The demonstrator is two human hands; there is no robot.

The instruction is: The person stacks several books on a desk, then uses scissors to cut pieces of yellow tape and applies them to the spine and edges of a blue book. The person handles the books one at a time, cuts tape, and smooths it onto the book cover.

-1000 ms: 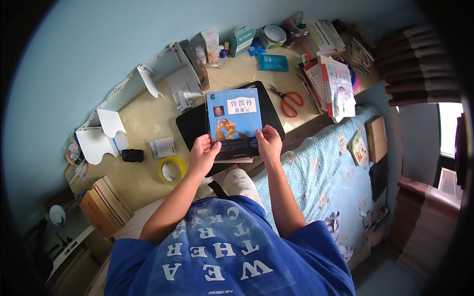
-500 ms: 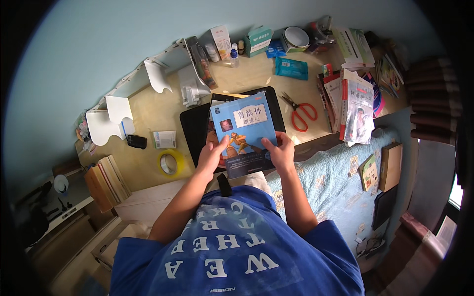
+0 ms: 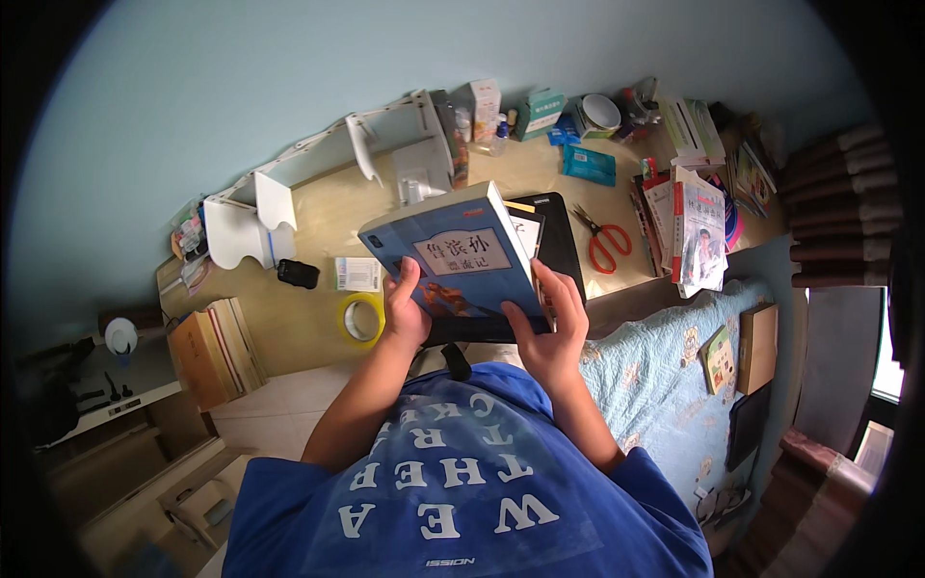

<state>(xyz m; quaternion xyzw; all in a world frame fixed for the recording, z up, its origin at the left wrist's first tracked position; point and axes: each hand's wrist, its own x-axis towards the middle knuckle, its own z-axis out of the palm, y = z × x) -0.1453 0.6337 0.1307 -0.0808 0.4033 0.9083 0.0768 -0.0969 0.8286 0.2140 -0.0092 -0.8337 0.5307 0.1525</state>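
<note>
Between both hands I hold a thick blue paperback book (image 3: pixel 445 252), raised and tilted so its top page edge shows. My left hand (image 3: pixel 409 310) grips its lower left side, thumb on the front cover. At the lower right corner my right hand (image 3: pixel 553 332) is closed round it, thumb on the cover and fingers along the side. Behind the book lies a flat black object (image 3: pixel 566 217) on the desk, mostly covered. A dark-edged item with a white patch (image 3: pixel 526 227) shows beside the book; I cannot tell whether it is held.
Red-handled scissors (image 3: pixel 604 246) lie right of the black object, near a book stack (image 3: pixel 700 226). Left are yellow tape (image 3: pixel 361 320), a small white box (image 3: pixel 357 275) and upright books (image 3: pixel 220 352). White brackets (image 3: pixel 252 231) stand along the wall. A quilted bed (image 3: pixel 655 356) adjoins the desk.
The blue book has tipped up from nearly flat and turned, showing its top page edge. My right hand has moved up along its side. The whole view has shifted slightly.
</note>
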